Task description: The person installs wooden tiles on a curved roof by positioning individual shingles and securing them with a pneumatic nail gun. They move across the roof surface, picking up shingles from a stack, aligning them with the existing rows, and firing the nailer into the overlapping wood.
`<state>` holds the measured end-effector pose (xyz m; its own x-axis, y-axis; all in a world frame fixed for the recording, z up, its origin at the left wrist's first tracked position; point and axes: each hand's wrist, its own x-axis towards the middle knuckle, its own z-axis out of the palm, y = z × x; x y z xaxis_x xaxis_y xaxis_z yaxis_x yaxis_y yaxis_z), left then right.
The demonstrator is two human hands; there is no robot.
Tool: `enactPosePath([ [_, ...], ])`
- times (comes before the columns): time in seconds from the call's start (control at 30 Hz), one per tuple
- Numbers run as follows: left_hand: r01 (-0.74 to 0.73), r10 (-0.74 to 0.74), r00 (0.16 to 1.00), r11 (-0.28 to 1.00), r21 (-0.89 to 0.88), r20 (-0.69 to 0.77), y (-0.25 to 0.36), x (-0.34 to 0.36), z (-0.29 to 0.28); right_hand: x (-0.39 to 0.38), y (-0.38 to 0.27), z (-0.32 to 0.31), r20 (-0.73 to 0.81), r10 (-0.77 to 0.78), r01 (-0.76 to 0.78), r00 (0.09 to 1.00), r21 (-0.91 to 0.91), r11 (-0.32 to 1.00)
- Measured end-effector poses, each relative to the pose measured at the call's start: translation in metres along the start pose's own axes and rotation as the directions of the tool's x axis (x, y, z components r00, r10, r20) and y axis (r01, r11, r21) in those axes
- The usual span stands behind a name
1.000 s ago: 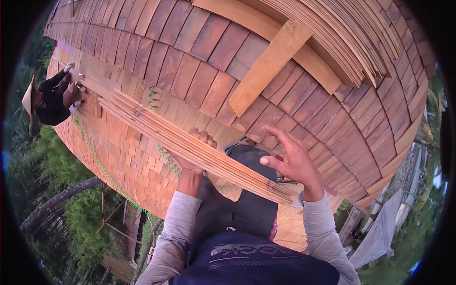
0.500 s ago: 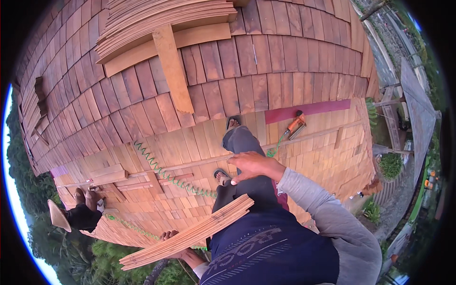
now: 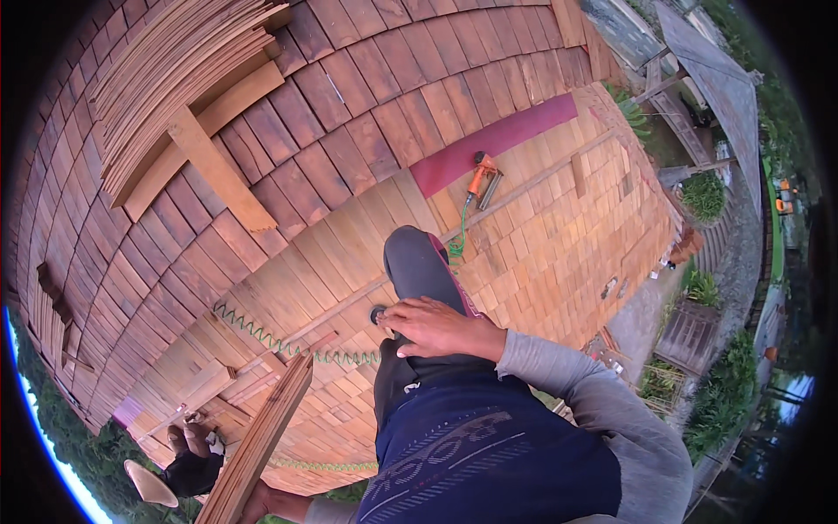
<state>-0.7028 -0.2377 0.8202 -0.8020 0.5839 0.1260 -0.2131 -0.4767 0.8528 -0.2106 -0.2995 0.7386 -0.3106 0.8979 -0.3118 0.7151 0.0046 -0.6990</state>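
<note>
Bundle in hand: one bundle of long, thin, light-brown wooden boards (image 3: 262,445), several boards pressed flat together, too tight for me to count. It has straight sides and pinkish-brown edges with dark lines.
Where the bundle is: low on the left, beside the person's dark blue shirt (image 3: 489,463), slanting with its far end up and to the right.
Left hand: one bare left hand (image 3: 269,501) grasps the bundle near the bottom; its fingertips are hidden.
Right hand: one bare right hand (image 3: 441,330) is over the dark trouser leg, fingers loose and a bit bent, holding nothing I can see. I can't tell if it touches the leg.
Wood piles: two, one big stack of thin brown boards (image 3: 179,87) and one small pile (image 3: 45,323) at the far left.
Loose board: one flat, tan wooden board (image 3: 218,170) slants down from the big stack.
Nail gun: one orange and black nail gun (image 3: 477,175) lies just beside a flat purple-red strip (image 3: 497,144), with a curly green hose (image 3: 456,249) on it.
Other people: one, in a pale, cone-shaped hat (image 3: 150,483), low on the left.
</note>
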Motion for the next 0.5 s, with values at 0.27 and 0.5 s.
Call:
enactPosePath([
  [0.27, -0.051, 0.057, 0.997, 0.991, 0.124, -0.044, 0.029, -0.034, -0.057, -0.003, -0.007, -0.009, 0.298, 0.037, -0.002, 0.954, -0.116, 0.993],
  [0.5, 0.242, -0.271, 0.961, 0.730, 0.639, -0.054, -0.068, -0.170, -0.089, -0.055, 0.096, 0.019, 0.391, -0.002, 0.060, 0.921, -0.137, 0.989],
])
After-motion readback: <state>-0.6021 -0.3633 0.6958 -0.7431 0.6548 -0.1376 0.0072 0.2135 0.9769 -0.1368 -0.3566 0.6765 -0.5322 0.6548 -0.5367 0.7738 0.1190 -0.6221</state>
